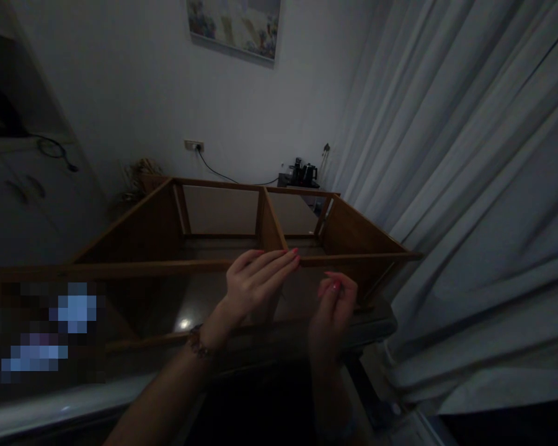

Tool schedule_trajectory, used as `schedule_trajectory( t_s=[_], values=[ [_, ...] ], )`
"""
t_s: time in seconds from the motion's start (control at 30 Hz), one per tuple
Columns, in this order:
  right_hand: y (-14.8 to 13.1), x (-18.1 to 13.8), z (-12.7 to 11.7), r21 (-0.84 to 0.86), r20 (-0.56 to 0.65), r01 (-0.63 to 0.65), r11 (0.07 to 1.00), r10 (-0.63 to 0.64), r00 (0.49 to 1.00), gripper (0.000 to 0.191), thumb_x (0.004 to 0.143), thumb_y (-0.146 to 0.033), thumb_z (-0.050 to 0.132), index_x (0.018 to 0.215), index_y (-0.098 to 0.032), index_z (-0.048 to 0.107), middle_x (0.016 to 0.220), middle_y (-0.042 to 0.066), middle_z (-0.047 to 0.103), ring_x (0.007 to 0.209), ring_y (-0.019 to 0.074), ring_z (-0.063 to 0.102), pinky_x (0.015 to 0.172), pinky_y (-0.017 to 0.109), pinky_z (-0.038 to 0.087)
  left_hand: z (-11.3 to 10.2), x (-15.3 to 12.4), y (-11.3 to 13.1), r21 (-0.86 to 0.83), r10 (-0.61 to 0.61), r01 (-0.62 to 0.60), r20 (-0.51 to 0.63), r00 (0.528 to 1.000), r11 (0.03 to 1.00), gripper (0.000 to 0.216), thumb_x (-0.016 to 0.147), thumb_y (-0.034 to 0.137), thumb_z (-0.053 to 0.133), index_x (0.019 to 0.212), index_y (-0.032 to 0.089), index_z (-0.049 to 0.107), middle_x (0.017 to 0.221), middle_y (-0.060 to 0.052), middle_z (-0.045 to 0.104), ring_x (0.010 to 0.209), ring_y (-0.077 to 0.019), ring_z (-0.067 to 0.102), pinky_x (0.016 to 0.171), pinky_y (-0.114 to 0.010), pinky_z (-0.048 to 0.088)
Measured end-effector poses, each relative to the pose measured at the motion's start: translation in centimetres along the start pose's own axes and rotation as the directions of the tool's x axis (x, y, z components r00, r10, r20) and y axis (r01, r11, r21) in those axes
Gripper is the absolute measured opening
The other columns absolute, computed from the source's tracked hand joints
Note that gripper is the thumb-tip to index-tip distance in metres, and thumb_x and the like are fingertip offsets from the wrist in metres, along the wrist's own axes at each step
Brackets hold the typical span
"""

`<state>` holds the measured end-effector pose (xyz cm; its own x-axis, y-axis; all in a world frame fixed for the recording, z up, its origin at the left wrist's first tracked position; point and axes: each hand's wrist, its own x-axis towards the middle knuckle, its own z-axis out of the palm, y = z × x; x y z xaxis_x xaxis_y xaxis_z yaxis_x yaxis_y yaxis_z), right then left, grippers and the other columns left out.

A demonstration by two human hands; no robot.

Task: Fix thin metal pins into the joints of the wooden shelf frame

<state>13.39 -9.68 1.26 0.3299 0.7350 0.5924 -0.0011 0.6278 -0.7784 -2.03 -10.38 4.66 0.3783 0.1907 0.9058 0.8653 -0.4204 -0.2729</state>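
A brown wooden cabinet frame (134, 268) lies before me, split into two bays by an upright wooden divider (274, 220). Across its front rail rests my left hand (255, 282), fingers stretched out and close together, tips near where the divider meets the rail. A beaded bracelet (198, 342) circles that wrist. Just in front of the same rail, to the right, my right hand (332, 303) is raised with its fingers curled and thumb pressed in. Whatever those fingers may hold is hidden and dim.
White curtains (451, 155) hang along the right side. Behind the frame, a black kettle (309, 172) stands on a small dark stand. A cord runs from the wall socket (194, 146). White cabinets (28, 198) are at left. A blurred-out patch (46, 334) covers the lower left.
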Motion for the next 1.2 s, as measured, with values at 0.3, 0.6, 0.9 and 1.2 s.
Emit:
schedule_trajectory(
  t_s=[0.3,0.6,0.9,1.2],
  values=[
    [-0.1,0.6,1.2,-0.044,0.271,-0.09,0.995,0.099,0.957,0.021,0.098,-0.038,0.048,0.105,-0.022,0.059,0.099,0.004,0.069,0.089,0.0165,0.067,0.078,0.03,0.053,-0.1,-0.6,1.0,0.1,-0.134,0.136,-0.026,0.991,0.986,0.018,0.095,0.02,0.063,0.11,0.029,0.068,0.115,0.006,0.077,0.1,-0.0162,0.069,0.087,-0.037,0.037],
    [-0.1,0.4,0.8,0.011,0.193,-0.069,0.998,0.066,0.979,0.022,0.091,-0.039,0.064,0.1,-0.02,0.069,0.092,0.005,0.076,0.082,0.0172,0.073,0.073,0.028,0.058,0.5,-1.5,2.0,0.093,-0.268,0.273,-0.062,0.961,0.957,0.007,0.094,0.023,0.061,0.095,0.028,0.066,0.109,0.002,0.078,0.1,-0.0224,0.057,0.085,-0.037,0.041],
    [-0.1,0.9,0.3,-0.213,0.189,0.0,0.977,0.041,0.981,0.033,0.099,-0.044,0.051,0.1,-0.02,0.075,0.098,0.006,0.077,0.091,0.0203,0.071,0.081,0.033,0.055,0.5,-1.3,2.5,-0.013,-0.337,0.337,-0.001,0.942,0.942,0.009,0.095,0.023,0.06,0.096,0.027,0.068,0.119,0.0,0.076,0.099,-0.021,0.057,0.086,-0.036,0.044],
    [-0.3,1.2,0.7,-0.163,0.28,0.007,0.987,0.039,0.959,0.03,0.099,-0.04,0.05,0.096,-0.021,0.073,0.092,0.005,0.077,0.087,0.0193,0.072,0.079,0.03,0.056,1.0,-1.6,2.5,0.012,-0.353,0.354,-0.044,0.935,0.935,0.007,0.091,0.022,0.067,0.098,0.026,0.067,0.118,0.001,0.076,0.097,-0.0217,0.056,0.085,-0.037,0.043]
  ],
)
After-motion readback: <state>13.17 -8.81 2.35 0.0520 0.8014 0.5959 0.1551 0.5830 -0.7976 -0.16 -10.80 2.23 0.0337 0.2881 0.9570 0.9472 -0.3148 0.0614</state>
